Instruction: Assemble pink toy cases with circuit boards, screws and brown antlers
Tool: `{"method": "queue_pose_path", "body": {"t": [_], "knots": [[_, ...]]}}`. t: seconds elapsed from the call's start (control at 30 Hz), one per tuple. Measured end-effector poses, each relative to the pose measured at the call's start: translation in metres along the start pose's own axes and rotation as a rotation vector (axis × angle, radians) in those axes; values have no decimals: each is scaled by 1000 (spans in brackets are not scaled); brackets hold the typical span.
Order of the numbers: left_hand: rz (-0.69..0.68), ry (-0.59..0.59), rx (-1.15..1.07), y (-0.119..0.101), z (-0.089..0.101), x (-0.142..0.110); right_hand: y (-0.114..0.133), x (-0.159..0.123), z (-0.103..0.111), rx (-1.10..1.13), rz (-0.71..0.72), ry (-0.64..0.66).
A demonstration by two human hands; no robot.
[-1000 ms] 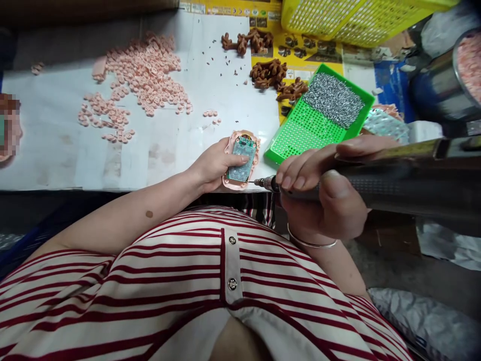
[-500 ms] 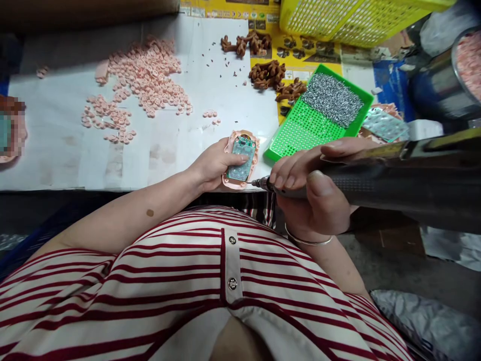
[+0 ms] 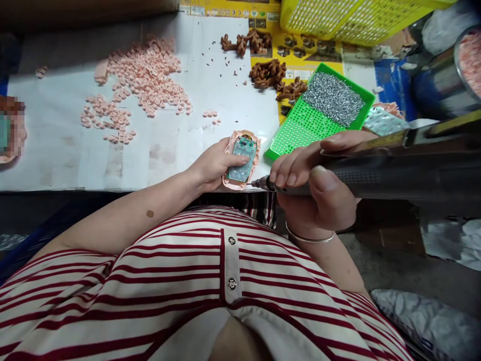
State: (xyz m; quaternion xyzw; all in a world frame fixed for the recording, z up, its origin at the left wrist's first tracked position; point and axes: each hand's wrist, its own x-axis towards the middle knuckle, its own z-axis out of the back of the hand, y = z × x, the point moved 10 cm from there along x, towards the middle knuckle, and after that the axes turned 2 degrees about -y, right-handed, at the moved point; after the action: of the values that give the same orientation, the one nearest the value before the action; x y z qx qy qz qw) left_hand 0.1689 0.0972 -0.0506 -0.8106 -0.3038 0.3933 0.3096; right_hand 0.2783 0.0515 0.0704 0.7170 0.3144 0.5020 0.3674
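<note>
My left hand (image 3: pixel 217 163) is closed around a pink plastic housing (image 3: pixel 235 185), thumb pressed on the green circuit board (image 3: pixel 239 168) inside it. My right hand (image 3: pixel 313 185) grips a dark electric screwdriver (image 3: pixel 391 173) lying nearly level. Its thin bit points left and reaches the lower right corner of the housing; whether a screw sits under the tip is too small to tell. Just beyond my right hand, a green perforated basket (image 3: pixel 291 131) holds a heap of small silver screws (image 3: pixel 334 98).
Small pink plastic pieces (image 3: pixel 146 75) lie heaped on the white table covering (image 3: pixel 169 135). Brown plastic parts (image 3: pixel 267 74) sit at the back, near a yellow basket (image 3: pixel 349 25). A metal container (image 3: pixel 436 75) of pink parts stands at right. Another pink housing (image 3: pixel 13 131) shows at the left edge.
The rear of the screwdriver has tilted slightly upward in view with my right hand. My left hand and the housing have barely moved.
</note>
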Motion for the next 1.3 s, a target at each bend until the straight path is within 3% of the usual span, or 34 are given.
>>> {"method": "queue_pose_path", "body": {"t": [0.2, 0.4, 0.8, 1.13, 1.3], "knots": [[5, 15, -2, 1, -1, 0, 3, 5, -6, 73, 33, 41], [3, -1, 8, 2, 1, 1, 5, 5, 1, 56, 52, -25], [29, -10, -6, 2, 0, 2, 7, 3, -4, 47, 47, 93], [13, -16, -5, 0, 0, 1, 9, 4, -7, 58, 88, 91], [11, 4, -30, 2, -1, 3, 6, -2, -6, 68, -17, 85]]}}
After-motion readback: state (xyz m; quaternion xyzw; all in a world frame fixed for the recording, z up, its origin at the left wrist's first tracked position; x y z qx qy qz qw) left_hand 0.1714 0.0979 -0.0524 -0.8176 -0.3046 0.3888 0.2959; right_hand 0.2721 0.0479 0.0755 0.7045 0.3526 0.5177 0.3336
